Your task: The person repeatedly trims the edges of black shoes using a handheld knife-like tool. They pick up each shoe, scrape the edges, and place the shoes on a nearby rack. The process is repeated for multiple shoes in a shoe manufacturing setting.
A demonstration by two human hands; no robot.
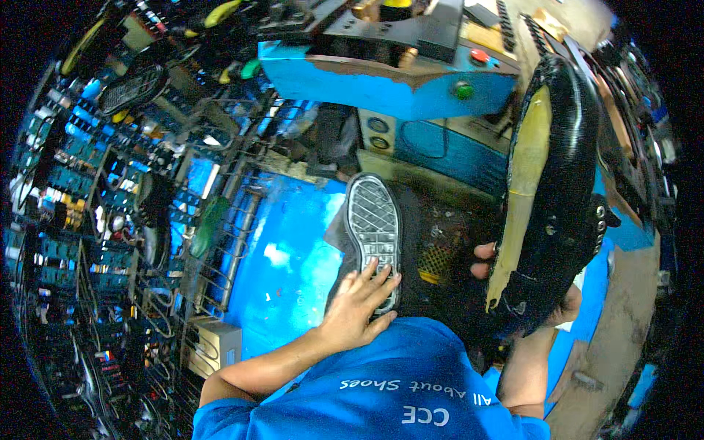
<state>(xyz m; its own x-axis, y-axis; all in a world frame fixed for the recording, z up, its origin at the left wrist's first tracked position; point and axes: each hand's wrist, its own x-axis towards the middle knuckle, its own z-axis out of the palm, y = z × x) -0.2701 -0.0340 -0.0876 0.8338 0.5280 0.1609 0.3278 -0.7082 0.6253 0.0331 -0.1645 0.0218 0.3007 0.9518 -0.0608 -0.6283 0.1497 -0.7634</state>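
A black shoe sole with a pale raised tread pattern lies tread side up across my dark-clad thigh. My left hand rests on its near end, fingers spread over the tread. On the right, my right hand grips a glossy black shoe, its fingertips showing at the shoe's left edge. The shoe is lifted close to the head camera, and its yellowish underside faces left. Part of the right palm is hidden behind the shoe.
Ahead stands a blue machine with a red button and a green button. A wire rack is at the left, among shelves of shoes. A cardboard box sits near my left elbow, beside a blue surface.
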